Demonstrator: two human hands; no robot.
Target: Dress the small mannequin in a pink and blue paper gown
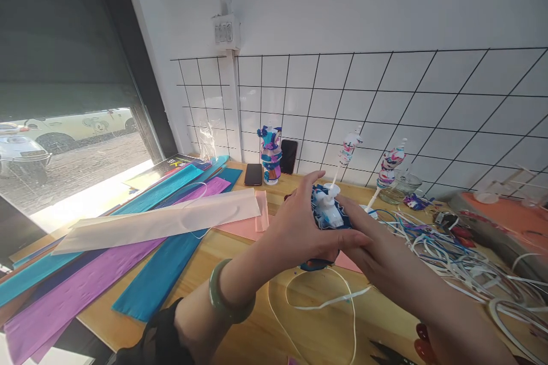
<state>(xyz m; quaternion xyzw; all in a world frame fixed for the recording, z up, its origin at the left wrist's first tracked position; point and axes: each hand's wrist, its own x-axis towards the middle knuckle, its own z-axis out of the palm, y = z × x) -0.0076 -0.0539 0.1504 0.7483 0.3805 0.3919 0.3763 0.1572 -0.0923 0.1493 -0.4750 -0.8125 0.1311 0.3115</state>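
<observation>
Between my two hands is a bundle of dark blue and white material (327, 211), its crumpled white top facing up. My left hand (295, 225) wraps its left side, with the thumb stretched across the front toward the other wrist. From the right, my right hand (357, 225) closes round the far side; most of its fingers are hidden. A dark blue edge shows under the hands. Below on the tabletop lies a loop of thin white cord (325, 303); whether it joins the bundle I cannot tell.
Blue, purple and cream paper strips (162, 219) spread across the left. Behind stand a wrapped colourful figure (270, 157), two phones and two wrapped sticks on white bases. Tangled cords (454, 256) and a glass bowl (400, 187) lie right; black scissors (387, 353) lie near the front.
</observation>
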